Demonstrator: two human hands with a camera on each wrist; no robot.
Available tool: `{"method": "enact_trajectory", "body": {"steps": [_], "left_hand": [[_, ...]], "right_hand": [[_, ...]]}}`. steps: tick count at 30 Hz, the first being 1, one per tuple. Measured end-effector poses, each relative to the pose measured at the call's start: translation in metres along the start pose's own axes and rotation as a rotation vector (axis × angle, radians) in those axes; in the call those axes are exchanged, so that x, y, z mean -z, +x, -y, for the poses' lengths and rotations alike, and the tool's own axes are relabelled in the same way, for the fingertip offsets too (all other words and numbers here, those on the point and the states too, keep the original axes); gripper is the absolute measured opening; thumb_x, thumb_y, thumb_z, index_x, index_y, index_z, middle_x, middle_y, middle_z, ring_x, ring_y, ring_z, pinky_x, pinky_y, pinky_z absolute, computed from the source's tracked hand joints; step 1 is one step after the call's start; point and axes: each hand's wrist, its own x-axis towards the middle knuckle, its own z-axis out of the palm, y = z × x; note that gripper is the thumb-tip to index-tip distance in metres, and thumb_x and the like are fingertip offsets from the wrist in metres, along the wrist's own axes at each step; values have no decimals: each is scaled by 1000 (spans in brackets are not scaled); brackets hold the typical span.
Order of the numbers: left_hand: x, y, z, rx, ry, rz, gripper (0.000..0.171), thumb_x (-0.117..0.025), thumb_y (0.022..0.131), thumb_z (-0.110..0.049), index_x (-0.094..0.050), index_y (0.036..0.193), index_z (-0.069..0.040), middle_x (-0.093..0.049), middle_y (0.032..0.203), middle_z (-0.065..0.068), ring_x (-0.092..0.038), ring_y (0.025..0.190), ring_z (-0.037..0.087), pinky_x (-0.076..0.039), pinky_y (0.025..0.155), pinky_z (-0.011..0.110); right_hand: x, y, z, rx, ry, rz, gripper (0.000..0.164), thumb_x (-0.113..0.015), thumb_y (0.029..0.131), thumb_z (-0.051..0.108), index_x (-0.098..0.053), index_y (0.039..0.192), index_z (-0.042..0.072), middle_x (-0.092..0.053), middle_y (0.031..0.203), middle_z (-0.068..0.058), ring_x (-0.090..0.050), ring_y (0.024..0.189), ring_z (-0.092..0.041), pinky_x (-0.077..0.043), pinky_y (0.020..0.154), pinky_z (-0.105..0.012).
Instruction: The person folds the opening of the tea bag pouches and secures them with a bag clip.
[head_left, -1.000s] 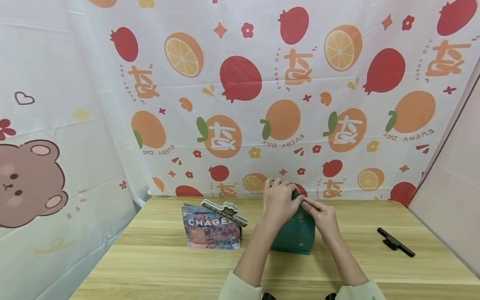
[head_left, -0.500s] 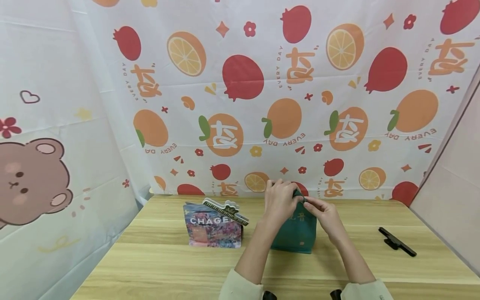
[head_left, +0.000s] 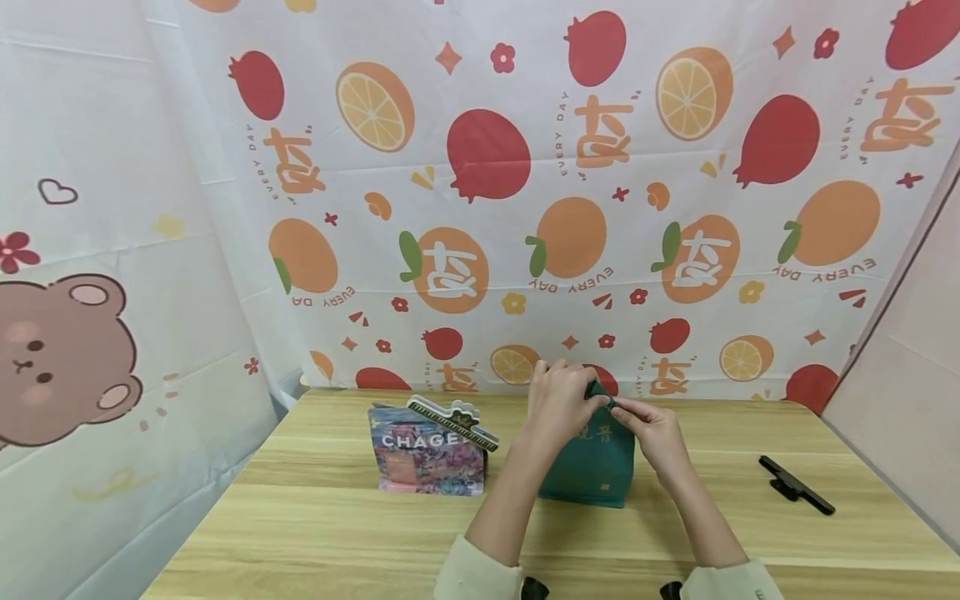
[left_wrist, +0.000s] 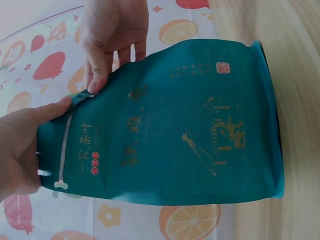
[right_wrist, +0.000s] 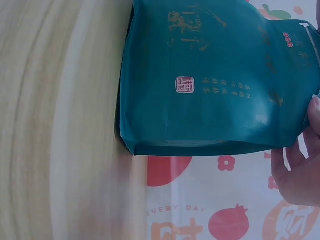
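Observation:
A teal stand-up tea pouch (head_left: 588, 467) with gold lettering stands on the table in the head view. My left hand (head_left: 558, 404) holds its top from the left, fingers over the back and thumb at the front. At the top right corner, my right hand (head_left: 654, 433) pinches the edge between thumb and fingers. The left wrist view shows a pale strip (left_wrist: 65, 150) with a small white tab across the pouch near its top. There both thumbs sit close together on the top edge. Part of the right hand (right_wrist: 297, 175) is cut off in the right wrist view.
Left of the pouch stands a colourful bag (head_left: 431, 458) marked CHAGEE, with a long white-and-black clip (head_left: 453, 422) slanting across its top. A black clip (head_left: 797, 485) lies at the right on the wooden table (head_left: 337, 533). Fruit-printed cloth (head_left: 487, 242) hangs behind.
Right fingertips have shifted slightly to the right along the pouch's top edge, away from the left thumb. The left hand keeps its hold, and the head view has shifted a little.

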Motion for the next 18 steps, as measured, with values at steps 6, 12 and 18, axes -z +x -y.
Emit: {"method": "enact_trajectory", "body": {"steps": [6, 12, 18], "left_hand": [[0, 1, 0, -11, -6, -21, 23, -72, 72, -44, -71, 82, -24, -63, 71, -10, -46, 60, 7, -27, 61, 26], [-2, 1, 0, -3, -21, -27, 21, -73, 72, -43, -70, 78, -23, -62, 69, -10, -45, 60, 7, -27, 62, 26], [-2, 1, 0, 2, -20, -22, 21, -74, 71, -43, -69, 78, -23, -61, 68, -10, -44, 59, 7, -27, 61, 26]], "right_hand": [[1, 0, 2, -6, -14, 19, 38, -66, 86, 25, -64, 112, -3, -63, 110, -12, -58, 96, -6, -45, 81, -23], [15, 0, 3, 11, -73, 191, 43, -58, 91, 30, -59, 119, -2, -60, 116, -13, -55, 105, -20, -40, 90, -42], [26, 1, -1, 47, -110, 289, 39, -56, 93, 25, -58, 119, -4, -61, 113, -15, -55, 105, -24, -38, 92, -47]]}}
